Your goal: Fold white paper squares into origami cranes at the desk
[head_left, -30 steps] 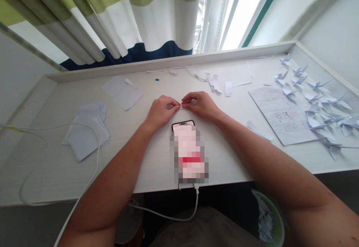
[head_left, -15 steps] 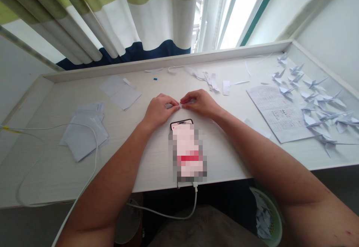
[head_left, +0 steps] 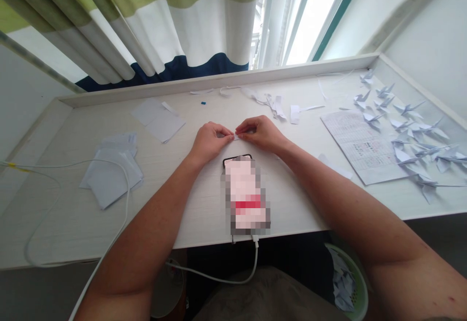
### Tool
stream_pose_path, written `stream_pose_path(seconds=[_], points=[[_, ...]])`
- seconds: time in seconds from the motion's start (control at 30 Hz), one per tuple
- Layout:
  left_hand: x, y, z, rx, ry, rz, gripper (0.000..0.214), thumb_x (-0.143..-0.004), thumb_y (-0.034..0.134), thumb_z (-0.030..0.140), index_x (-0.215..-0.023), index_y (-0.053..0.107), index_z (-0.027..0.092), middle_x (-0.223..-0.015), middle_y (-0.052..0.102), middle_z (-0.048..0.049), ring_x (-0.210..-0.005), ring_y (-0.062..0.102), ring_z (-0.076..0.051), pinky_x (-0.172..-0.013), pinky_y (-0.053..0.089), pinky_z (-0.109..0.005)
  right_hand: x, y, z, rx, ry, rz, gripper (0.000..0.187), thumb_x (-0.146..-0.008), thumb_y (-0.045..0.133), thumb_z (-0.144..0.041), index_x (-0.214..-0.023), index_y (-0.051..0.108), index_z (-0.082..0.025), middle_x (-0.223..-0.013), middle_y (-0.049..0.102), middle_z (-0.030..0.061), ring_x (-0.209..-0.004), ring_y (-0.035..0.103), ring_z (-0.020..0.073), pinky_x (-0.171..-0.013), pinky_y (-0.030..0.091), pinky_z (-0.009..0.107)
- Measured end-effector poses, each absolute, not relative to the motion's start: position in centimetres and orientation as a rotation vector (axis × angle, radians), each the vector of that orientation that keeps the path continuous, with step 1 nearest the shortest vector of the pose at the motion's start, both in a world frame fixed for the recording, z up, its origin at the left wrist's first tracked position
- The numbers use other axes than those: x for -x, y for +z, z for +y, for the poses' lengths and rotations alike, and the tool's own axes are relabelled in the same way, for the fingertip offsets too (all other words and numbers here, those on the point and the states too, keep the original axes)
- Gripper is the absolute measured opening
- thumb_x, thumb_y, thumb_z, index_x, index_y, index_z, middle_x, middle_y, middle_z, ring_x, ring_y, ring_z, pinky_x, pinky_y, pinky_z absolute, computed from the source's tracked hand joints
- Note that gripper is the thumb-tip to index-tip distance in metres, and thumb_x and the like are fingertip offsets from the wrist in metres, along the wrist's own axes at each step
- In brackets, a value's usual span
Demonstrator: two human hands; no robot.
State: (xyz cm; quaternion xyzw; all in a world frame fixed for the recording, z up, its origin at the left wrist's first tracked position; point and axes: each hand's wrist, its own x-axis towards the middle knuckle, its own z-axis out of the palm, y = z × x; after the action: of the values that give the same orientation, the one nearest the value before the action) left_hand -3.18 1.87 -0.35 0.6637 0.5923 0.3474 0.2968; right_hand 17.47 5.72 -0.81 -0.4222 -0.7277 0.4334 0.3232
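Thumb and fingers of my left hand (head_left: 212, 141) are pinched together just beyond the phone, over the desk. Facing it, my right hand (head_left: 260, 132) pinches too, its fingertips almost meeting the left ones. Between them shows a small bit of white paper (head_left: 236, 136), mostly hidden by the fingers, so its folded shape cannot be made out. Below the hands lies a phone (head_left: 243, 189), screen up and blurred out, with a white cable (head_left: 255, 258) plugged into its near end.
Folded paper cranes (head_left: 408, 109) crowd the right side beside a printed sheet (head_left: 359, 141). Stacked paper squares (head_left: 113, 175) and loose sheets (head_left: 158, 119) lie left. Paper scraps (head_left: 277, 107) sit at the back. A green basket (head_left: 361, 282) of folded paper stands below the front edge.
The hands stay almost in place, still pinching the paper; a little more white shows between the fingertips. The whole view has shifted slightly.
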Motion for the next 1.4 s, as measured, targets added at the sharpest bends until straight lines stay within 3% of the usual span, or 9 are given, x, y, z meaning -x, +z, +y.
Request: stream_pose_path(seconds=[0.3, 0.5, 0.67, 0.87, 1.2, 1.4], points=[[3.9, -0.8, 1.7, -1.716, 0.951, 1.462, 0.008, -0.081, 0.081, 0.028, -0.08, 0.084, 0.02, -0.101, 0.084, -0.0084, -0.097, 0.075, -0.025, -0.094, 0.058, -0.039, -17.3, -0.7, 5.4, 1.117, 1.062, -1.948, 0.013, -0.083, 0.076, -0.01, -0.091, 0.084, -0.016, -0.093, 0.085, 0.0083, -0.089, 0.08, 0.0222, -0.092, 0.064, 0.037], [4.3, -0.8, 1.4, -1.706, 0.966, 1.464, 0.024, -0.091, 0.073, 0.041, -0.09, 0.086, 0.02, -0.101, 0.084, -0.0077, -0.102, 0.075, -0.027, -0.096, 0.057, -0.041, -17.2, -0.5, 5.4, 1.145, 1.091, -1.925, 0.012, -0.083, 0.077, -0.009, -0.091, 0.084, -0.015, -0.094, 0.086, 0.0092, -0.09, 0.081, 0.0227, -0.092, 0.064, 0.036], [4.1, -0.8, 1.4, -1.725, 0.976, 1.41, 0.012, -0.082, 0.083, 0.034, -0.083, 0.083, 0.022, -0.104, 0.084, -0.0081, -0.106, 0.074, -0.028, -0.101, 0.056, -0.042, -17.2, -0.3, 5.2, 1.16, 1.098, -1.912, 0.013, -0.083, 0.077, -0.009, -0.091, 0.084, -0.016, -0.094, 0.086, 0.0089, -0.09, 0.081, 0.0227, -0.092, 0.063, 0.036], [3.8, -0.9, 1.5, -1.679, 0.983, 1.426, 0.01, -0.078, 0.082, 0.031, -0.076, 0.08, 0.022, -0.103, 0.084, -0.0081, -0.107, 0.074, -0.028, -0.105, 0.054, -0.046, -16.9, -0.3, 4.9, 1.214, 1.04, -1.909, 0.009, -0.082, 0.081, -0.016, -0.091, 0.084, -0.016, -0.092, 0.085, 0.0086, -0.089, 0.081, 0.0236, -0.086, 0.062, 0.034], [3.9, -0.7, 1.6, -1.528, 0.986, 1.405, 0.022, -0.082, 0.081, 0.039, -0.084, 0.077, 0.018, -0.108, 0.084, -0.0115, -0.099, 0.076, -0.026, -0.096, 0.058, -0.041, -16.8, -0.5, 4.9, 1.181, 1.016, -1.921, 0.009, -0.081, 0.083, -0.015, -0.09, 0.082, -0.018, -0.093, 0.085, 0.007, -0.091, 0.08, 0.0227, -0.089, 0.062, 0.035], [3.9, -0.8, 1.7, -1.56, 0.98, 1.403, 0.015, -0.081, 0.079, 0.033, -0.08, 0.076, 0.018, -0.105, 0.084, -0.0107, -0.098, 0.076, -0.025, -0.097, 0.058, -0.042, -16.8, -0.3, 4.8, 1.177, 0.991, -1.943, 0.009, -0.082, 0.082, -0.014, -0.09, 0.082, -0.017, -0.093, 0.085, 0.0071, -0.089, 0.08, 0.022, -0.088, 0.062, 0.034]])
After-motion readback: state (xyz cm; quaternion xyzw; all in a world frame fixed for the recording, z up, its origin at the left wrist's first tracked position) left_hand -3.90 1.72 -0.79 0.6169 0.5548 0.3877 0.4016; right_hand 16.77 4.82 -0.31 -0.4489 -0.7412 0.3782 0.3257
